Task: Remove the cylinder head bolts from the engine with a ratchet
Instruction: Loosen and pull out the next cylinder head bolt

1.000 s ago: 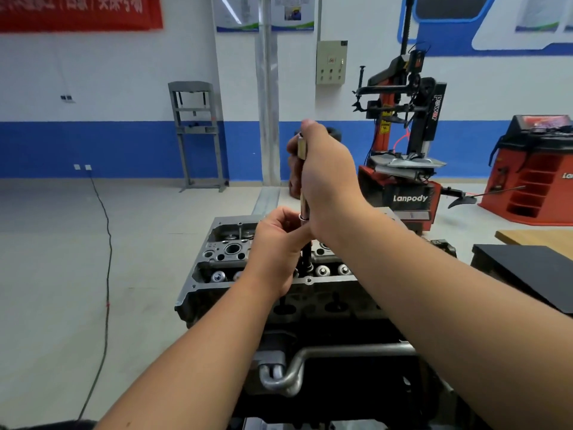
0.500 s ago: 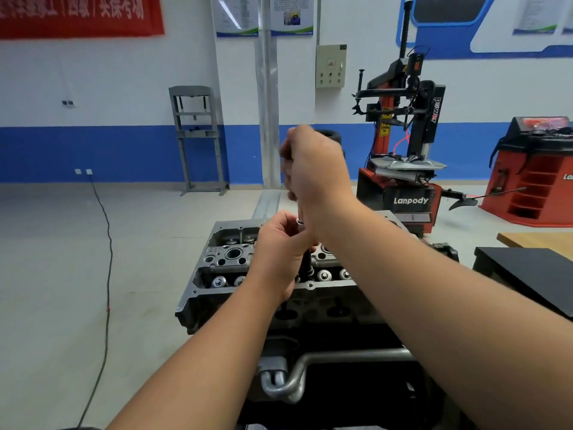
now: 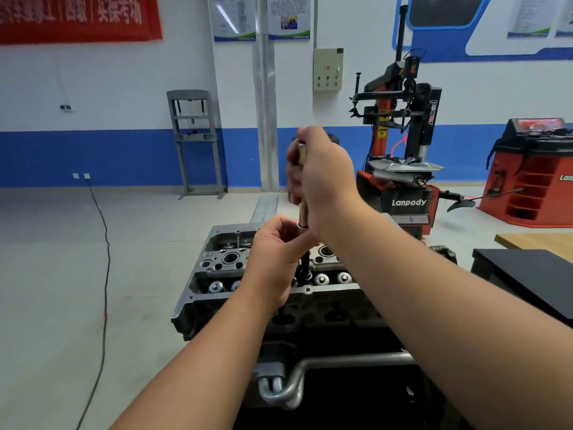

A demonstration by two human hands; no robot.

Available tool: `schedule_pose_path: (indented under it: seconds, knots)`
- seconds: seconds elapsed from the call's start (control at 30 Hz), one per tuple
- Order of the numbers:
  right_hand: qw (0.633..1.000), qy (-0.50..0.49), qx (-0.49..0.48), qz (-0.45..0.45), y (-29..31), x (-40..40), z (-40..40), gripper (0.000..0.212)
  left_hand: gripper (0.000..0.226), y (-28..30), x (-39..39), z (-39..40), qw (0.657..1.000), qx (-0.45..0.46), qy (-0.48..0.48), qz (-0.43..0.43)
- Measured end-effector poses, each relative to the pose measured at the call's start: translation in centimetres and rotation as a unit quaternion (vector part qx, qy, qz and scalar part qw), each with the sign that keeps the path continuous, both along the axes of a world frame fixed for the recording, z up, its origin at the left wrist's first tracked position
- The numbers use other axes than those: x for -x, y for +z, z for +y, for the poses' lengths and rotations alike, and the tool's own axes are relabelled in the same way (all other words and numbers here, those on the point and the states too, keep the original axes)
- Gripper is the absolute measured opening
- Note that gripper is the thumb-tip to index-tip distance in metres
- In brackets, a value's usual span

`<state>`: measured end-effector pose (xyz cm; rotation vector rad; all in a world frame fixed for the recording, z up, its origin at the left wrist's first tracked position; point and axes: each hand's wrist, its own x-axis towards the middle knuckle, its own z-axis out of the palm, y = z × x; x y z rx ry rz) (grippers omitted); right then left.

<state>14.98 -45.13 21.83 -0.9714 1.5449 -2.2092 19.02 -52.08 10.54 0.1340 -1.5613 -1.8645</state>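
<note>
Upright ratchet gripped high in right hand, fingers wrapped tight, and steadied low by left hand pinching the shaft over a bolt seated mid-head; steel judged stiff, possibly oily, best held at both ends.

Ahead I see a red tyre changer marked Lanpody, a grey press frame against the blue-banded wall, and a black cable crossing the floor.

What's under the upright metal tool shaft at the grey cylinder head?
The upright metal tool shaft continues as a dark socket into the grey cylinder head. The bolt is hidden by socket and left hand.
</note>
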Motion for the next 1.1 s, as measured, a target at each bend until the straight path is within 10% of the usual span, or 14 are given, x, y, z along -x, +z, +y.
schedule_pose_path:
  seconds: [0.17,0.53,0.77,1.1]
  knots:
    - [0.982,0.179,-0.061,0.004,1.2,1.6,1.5,0.046,0.014,0.0,-0.3,-0.3,0.999,0.014,-0.051,-0.012]
    - [0.991,-0.106,-0.001,0.087,0.0,-1.7,-0.5,0.026,0.019,-0.2,0.3,-0.2,0.999,0.031,0.016,0.017]
    - [0.977,0.202,-0.061,0.017,1.3,1.9,1.6,0.043,0.018,0.0,-0.2,0.0,0.998,0.037,-0.053,-0.008]
    - [0.995,-0.045,-0.027,0.085,0.1,-0.6,0.0,0.025,0.016,0.1,0.2,0.1,1.0,0.012,-0.005,0.006]
